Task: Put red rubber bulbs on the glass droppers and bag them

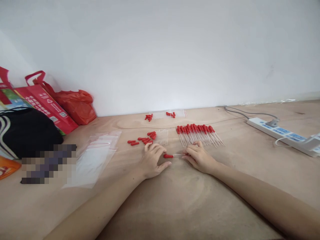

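Observation:
Between my hands lies a dropper [168,156], a thin clear tube with a red rubber bulb on its left end. My right hand [199,157] pinches the tube's other end. My left hand [155,159] is beside the bulb, thumb and fingers apart, holding nothing. Just beyond my left hand are several loose red bulbs [145,139] and a row of bare clear tubes [162,136]. Past my right hand, a row of droppers with red bulbs [198,133] lies side by side, tips toward me.
Farther back are more red bulbs [149,117] and small clear bags [178,113]. Clear zip bags [92,163] lie at left, near a black bag [30,133] and red bags [75,105]. A white power strip [282,135] with cables is at right. A wall stands behind.

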A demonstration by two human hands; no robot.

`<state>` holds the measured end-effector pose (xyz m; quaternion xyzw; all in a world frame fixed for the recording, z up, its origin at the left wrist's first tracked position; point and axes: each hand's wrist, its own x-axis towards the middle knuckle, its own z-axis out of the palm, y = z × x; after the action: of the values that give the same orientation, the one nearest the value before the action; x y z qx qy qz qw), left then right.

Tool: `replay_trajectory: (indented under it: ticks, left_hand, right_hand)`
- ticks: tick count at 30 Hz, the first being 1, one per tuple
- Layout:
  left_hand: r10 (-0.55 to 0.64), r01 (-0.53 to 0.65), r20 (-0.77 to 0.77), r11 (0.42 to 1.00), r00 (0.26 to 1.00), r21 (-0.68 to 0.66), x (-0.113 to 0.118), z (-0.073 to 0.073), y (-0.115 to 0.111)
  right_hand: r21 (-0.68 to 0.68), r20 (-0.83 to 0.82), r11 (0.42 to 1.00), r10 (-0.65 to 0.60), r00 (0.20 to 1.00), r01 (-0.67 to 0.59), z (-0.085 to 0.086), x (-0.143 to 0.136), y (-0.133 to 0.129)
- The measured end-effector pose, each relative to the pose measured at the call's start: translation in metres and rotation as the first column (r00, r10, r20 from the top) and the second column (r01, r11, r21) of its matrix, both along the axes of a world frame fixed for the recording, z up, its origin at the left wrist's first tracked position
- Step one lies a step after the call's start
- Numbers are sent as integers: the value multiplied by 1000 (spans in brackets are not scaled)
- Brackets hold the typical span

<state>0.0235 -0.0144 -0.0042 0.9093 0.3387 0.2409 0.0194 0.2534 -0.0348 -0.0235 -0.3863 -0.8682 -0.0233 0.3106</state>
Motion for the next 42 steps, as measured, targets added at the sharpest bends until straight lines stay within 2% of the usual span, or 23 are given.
replay_trajectory:
  ticks: [5, 8, 17, 27, 37, 42]
  left_hand:
    - [25, -23, -64, 999, 998, 31, 8, -10, 7]
    - [49, -48, -35, 999, 998, 17, 11, -13, 10]
    - [7, -8, 90, 1000, 996, 8, 12, -9, 5]
    - [-82, 70, 94, 990, 992, 122, 10, -9, 5]
    - [-139, 130, 123, 988, 983, 79, 10, -8, -1]
    - [-132, 118, 135, 987, 982, 111, 12, -7, -2]
  right_hand:
    - [62, -19, 998, 5, 1000, -4, -6, -3, 3]
    - [68, -16, 998, -4, 1000, 5, -6, -2, 3]
    - [80, -18, 997, -19, 1000, 20, 1, -4, 0]
    - [130, -4, 991, -35, 999, 35, 2, -7, 0]
    - [113, 0, 993, 43, 999, -43, -1, -5, 3]
    - [150, 38, 988, 37, 999, -42, 2, -10, 2]
